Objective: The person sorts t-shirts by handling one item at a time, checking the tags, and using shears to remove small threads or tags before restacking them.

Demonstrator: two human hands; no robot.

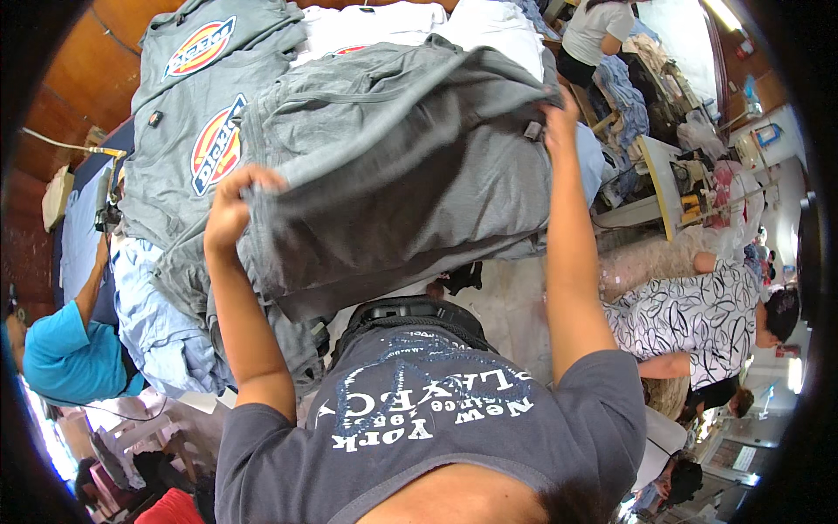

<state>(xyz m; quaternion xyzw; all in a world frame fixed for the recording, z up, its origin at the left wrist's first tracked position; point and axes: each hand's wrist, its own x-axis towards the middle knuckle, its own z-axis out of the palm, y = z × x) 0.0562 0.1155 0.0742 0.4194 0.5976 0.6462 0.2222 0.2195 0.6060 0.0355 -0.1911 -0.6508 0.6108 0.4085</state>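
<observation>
While left hand (231, 205) holds one edge of grey garment (410, 201) and right hand (559, 127) grips another, cloth spans between them, right of printed shirts (170, 113). Probably spreading step; next move likely calls for even lowering.

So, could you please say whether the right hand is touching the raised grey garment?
Touching: in the head view, the right hand grips the raised grey garment at its right end.

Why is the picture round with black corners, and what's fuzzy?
In the head view, the fisheye lens probably makes that round shape; also in head view, the gray cloth near the left hand looks smeared, probably by motion; head view again, a lamp glares at upper right.
</observation>
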